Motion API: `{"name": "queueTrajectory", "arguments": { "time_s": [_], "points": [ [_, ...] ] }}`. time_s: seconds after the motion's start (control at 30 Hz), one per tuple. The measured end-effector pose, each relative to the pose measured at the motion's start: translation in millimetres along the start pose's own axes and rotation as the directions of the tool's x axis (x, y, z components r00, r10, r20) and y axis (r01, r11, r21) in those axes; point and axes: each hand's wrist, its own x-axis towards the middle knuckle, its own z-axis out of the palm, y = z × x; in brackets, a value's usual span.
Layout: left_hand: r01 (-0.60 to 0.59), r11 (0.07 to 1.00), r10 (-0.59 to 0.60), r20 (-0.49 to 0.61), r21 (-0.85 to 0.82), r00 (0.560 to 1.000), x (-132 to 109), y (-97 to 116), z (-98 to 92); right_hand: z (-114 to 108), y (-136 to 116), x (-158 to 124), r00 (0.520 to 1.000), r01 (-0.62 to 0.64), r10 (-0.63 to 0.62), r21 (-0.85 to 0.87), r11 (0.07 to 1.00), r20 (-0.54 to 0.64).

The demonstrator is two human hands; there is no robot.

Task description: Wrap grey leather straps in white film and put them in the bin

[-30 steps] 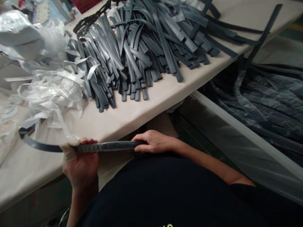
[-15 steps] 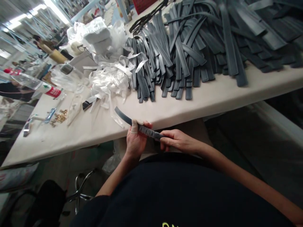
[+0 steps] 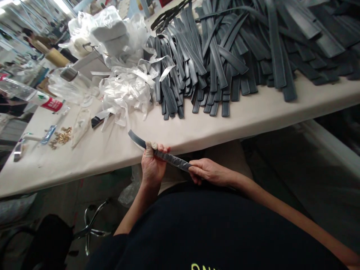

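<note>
Grey strap (image 3: 176, 162), gripped at 2 places, slanting down from left hand (image 3: 153, 168) to right hand (image 3: 209, 171). At the left, pinned beneath a thumb in a pale cover (image 3: 149, 150), with fingers curled close behind. At the right, pinched between thumb and bent fingers, with hardly any spread, at the lower end of the visible length; cannot tell the length hidden inside the palm. Wrinkled and shiny along the stretch between the 2 hands. Past the left thumb, runs on as a smooth, curved free end, pointing up and left over the near edge of the table (image 3: 202, 129).

Farther out, on the tabletop: large heap of similar straps (image 3: 225, 71); just left of it, tangle of white ribbons (image 3: 120, 92), with a white bundle (image 3: 109, 30) in clear plastic behind. More to the left, loose scatter of brass-coloured pieces (image 3: 64, 137) and clear bottle (image 3: 36, 96) with a red label. Below the table, shiny chair base (image 3: 88, 227).
</note>
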Motion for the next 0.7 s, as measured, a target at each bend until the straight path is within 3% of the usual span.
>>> {"name": "queueTrajectory", "arguments": {
  "time_s": [0.17, 0.37, 0.53, 0.7],
  "points": [
    [-0.043, 0.996, 0.041, -0.029, -0.074, 0.999, 10, 17, -9.5, -19, 5, -22, 1.0, -0.015, 0.014, 0.053, 0.998, 0.022],
    [-0.156, 0.985, 0.144, -0.141, -0.078, 0.979, 24, 44, -25.4, -54, 41, -105, 0.976, -0.112, 0.136, 0.14, 0.984, -0.169],
    [-0.212, 0.977, 0.205, -0.168, -0.025, 0.964, 32, 52, -31.2, -49, 66, -169, 0.896, -0.278, 0.331, 0.205, 0.938, -0.296],
    [-0.152, 0.986, 0.159, -0.113, 0.069, 0.981, 30, 51, -18.4, -31, 72, -193, 0.768, -0.288, 0.369, 0.233, 0.929, -0.523]
  ]
}}
